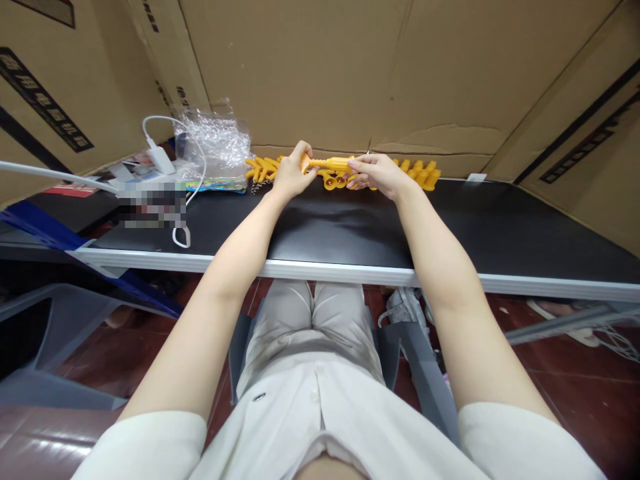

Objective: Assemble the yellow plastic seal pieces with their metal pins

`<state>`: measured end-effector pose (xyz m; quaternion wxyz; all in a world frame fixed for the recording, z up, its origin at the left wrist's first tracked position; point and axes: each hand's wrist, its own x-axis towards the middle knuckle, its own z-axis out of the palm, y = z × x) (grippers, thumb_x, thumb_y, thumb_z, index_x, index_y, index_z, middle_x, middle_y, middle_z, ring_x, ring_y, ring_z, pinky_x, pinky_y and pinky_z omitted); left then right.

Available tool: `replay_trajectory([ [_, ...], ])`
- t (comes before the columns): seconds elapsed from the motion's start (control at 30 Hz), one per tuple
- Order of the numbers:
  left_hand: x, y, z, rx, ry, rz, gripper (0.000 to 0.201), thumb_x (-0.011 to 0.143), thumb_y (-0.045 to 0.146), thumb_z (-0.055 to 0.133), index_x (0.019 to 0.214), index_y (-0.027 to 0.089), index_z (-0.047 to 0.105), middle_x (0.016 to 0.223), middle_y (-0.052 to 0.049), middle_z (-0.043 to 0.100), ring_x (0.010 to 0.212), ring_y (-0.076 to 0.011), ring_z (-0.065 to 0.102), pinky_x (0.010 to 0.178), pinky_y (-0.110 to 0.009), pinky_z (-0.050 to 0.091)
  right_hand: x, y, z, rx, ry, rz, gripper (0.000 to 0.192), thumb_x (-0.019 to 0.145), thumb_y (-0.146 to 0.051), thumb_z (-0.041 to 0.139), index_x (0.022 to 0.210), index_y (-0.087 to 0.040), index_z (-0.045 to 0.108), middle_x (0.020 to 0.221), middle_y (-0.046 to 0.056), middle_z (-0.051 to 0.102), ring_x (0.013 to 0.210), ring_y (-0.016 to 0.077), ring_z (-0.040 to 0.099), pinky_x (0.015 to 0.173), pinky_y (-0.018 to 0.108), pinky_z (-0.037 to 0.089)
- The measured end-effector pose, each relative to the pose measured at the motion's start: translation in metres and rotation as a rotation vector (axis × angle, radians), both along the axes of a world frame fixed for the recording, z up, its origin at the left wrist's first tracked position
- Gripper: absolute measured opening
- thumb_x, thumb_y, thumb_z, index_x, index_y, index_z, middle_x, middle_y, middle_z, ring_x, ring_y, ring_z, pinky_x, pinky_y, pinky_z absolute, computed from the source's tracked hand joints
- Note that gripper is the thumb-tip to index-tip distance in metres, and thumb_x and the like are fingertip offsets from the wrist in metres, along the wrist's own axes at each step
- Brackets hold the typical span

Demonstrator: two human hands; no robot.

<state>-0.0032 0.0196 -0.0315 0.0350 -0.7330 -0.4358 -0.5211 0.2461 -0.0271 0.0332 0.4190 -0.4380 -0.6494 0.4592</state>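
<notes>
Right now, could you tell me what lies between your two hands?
In the head view, a yellow plastic rod spans the gap between the left hand and right hand; both grip it above the black table.

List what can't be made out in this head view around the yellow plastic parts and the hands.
- Yellow plastic rod: both ends hidden by the left hand and right hand.
- Yellow parts pile: pieces too small to count, partly hidden behind the right hand.
- Blurred patch on the black table: contents unreadable.
</notes>
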Motion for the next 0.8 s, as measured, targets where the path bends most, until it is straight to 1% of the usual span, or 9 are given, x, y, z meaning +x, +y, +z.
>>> replay_trajectory([
  [0.1,0.000,0.000,0.000,-0.004,-0.003,0.000,0.041,0.090,0.062,0.079,0.102,0.028,0.060,0.082,-0.003,0.066,0.086,-0.0283,0.074,0.086,-0.041,0.056,0.000,0.000,0.000,0.008,0.001,0.009,0.031,0.091,-0.044,0.091,0.092,-0.019,0.073,0.082,0.004,0.078,0.064,0.0126,0.073,0.058,0.020,0.057],
  [0.2,0.001,-0.001,0.000,-0.010,-0.012,-0.029,0.038,0.092,0.061,0.077,0.104,0.029,0.060,0.084,-0.003,0.067,0.090,-0.0289,0.076,0.087,-0.041,0.056,-0.001,0.000,-0.001,0.006,0.005,0.005,0.033,0.091,-0.047,0.090,0.091,-0.019,0.072,0.082,0.005,0.078,0.063,0.0125,0.073,0.059,0.021,0.058],
  [0.3,0.002,-0.002,0.000,-0.011,-0.019,-0.060,0.038,0.092,0.061,0.076,0.104,0.029,0.060,0.086,-0.003,0.069,0.088,-0.0273,0.075,0.085,-0.039,0.055,-0.002,-0.001,0.000,-0.020,0.011,-0.012,0.036,0.093,-0.049,0.088,0.089,-0.020,0.068,0.081,0.005,0.077,0.062,0.0120,0.072,0.057,0.020,0.057],
  [0.4,0.002,-0.001,-0.003,-0.036,-0.016,-0.071,0.038,0.090,0.059,0.078,0.105,0.029,0.059,0.089,-0.003,0.071,0.083,-0.0255,0.074,0.083,-0.037,0.055,-0.003,-0.001,0.001,-0.038,0.028,-0.027,0.036,0.094,-0.048,0.087,0.088,-0.020,0.066,0.079,0.004,0.075,0.060,0.0113,0.070,0.055,0.019,0.056],
  [0.5,0.000,0.003,-0.006,-0.084,0.001,-0.053,0.039,0.086,0.050,0.083,0.110,0.029,0.060,0.089,-0.003,0.072,0.081,-0.0254,0.073,0.082,-0.036,0.054,-0.003,0.002,-0.001,-0.044,0.045,-0.040,0.036,0.094,-0.049,0.087,0.089,-0.019,0.068,0.077,0.003,0.073,0.058,0.0111,0.069,0.053,0.020,0.055],
  [0.6,-0.001,0.006,-0.009,-0.106,0.007,-0.055,0.039,0.086,0.043,0.082,0.115,0.029,0.061,0.093,-0.004,0.074,0.085,-0.0262,0.073,0.084,-0.037,0.055,-0.003,0.007,-0.004,-0.040,0.047,-0.052,0.038,0.091,-0.053,0.088,0.091,-0.019,0.070,0.076,0.002,0.072,0.058,0.0129,0.070,0.054,0.023,0.057],
  [0.7,0.000,0.004,-0.009,-0.102,-0.001,-0.074,0.036,0.088,0.041,0.080,0.116,0.029,0.062,0.095,-0.005,0.075,0.088,-0.0272,0.075,0.083,-0.037,0.055,-0.003,0.010,-0.006,-0.037,0.049,-0.059,0.040,0.090,-0.055,0.089,0.093,-0.019,0.072,0.076,0.003,0.073,0.060,0.0147,0.072,0.057,0.025,0.060],
  [0.8,0.001,-0.001,-0.007,-0.101,-0.009,-0.079,0.033,0.088,0.040,0.079,0.115,0.029,0.062,0.093,-0.004,0.074,0.086,-0.0274,0.076,0.081,-0.037,0.056,-0.004,0.011,-0.007,-0.039,0.052,-0.056,0.040,0.091,-0.056,0.087,0.095,-0.019,0.073,0.076,0.003,0.073,0.060,0.0149,0.071,0.060,0.026,0.061],
])
